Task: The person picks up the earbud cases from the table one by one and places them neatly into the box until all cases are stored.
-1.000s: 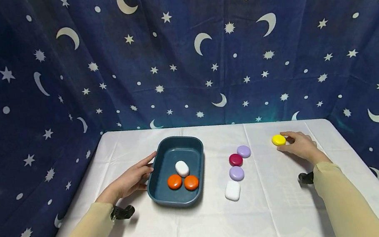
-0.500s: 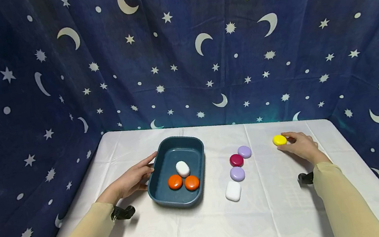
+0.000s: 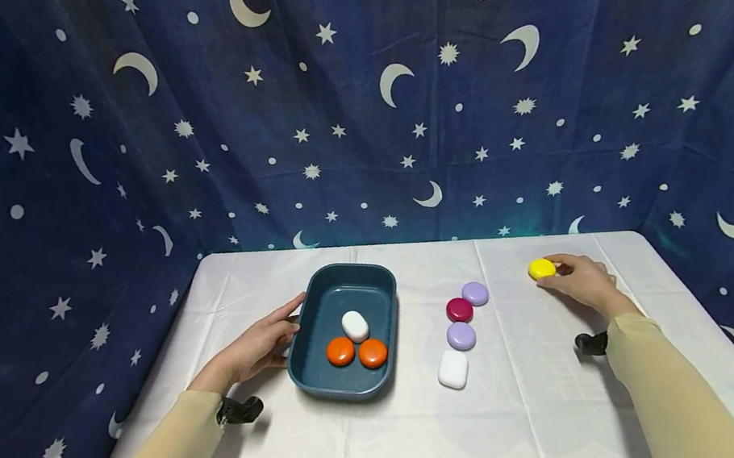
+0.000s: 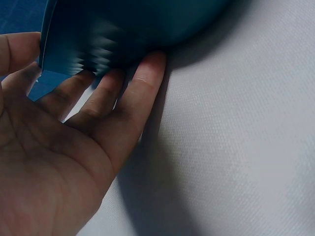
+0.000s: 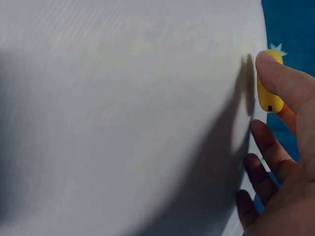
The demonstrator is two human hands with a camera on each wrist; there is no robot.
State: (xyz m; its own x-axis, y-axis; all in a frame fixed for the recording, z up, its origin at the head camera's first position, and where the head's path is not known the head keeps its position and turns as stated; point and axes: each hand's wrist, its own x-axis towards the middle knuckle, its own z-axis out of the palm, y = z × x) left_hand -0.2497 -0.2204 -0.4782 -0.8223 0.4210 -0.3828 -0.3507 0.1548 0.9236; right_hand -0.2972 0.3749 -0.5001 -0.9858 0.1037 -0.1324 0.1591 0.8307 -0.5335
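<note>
My left hand (image 3: 259,349) has its fingers against the left wall of a dark teal rectangular tray (image 3: 391,315). In the left wrist view, fingertips (image 4: 153,61) touch the tray's outer side near the cloth. The tray holds a white oval piece (image 3: 355,326) and two glossy orange discs (image 3: 340,351). At the right, my right hand (image 3: 586,284) pinches a yellow disc (image 3: 541,269) between thumb and finger. The right wrist view shows the yellow disc (image 5: 270,91) edge-on, with a small black square on its edge; the other fingers are loosely bent.
Between tray and right hand lie two lilac discs (image 3: 461,336), a crimson disc (image 3: 458,310) and a white rounded block (image 3: 453,369). A white cloth (image 3: 436,454) covers the table. Dark blue curtains (image 3: 345,102) with moons and stars stand behind and beside it.
</note>
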